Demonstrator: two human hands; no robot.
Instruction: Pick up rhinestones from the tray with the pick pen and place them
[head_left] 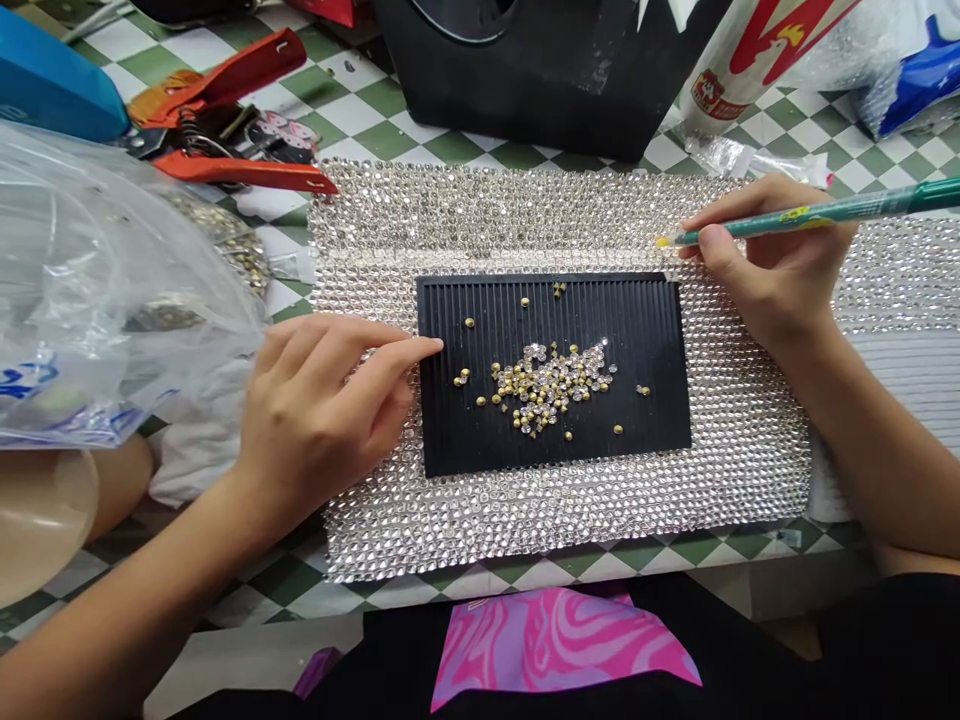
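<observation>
My right hand holds a green pen-like tool, its yellow tip over the upper right of a rhinestone-covered mat. On that mat lies a black ridged tray with a loose pile of small gold-and-clear stones near its middle and a few strays around it. My left hand rests at the tray's left edge, thumb and index finger extended onto the rim, the other fingers curled beneath. Nothing shows between its fingers.
Orange-handled pliers lie at the upper left, beside a clear plastic bag. A black container stands behind the mat. A red-and-white bottle or package and blue plastic are at the upper right. The checkered table's front edge runs below.
</observation>
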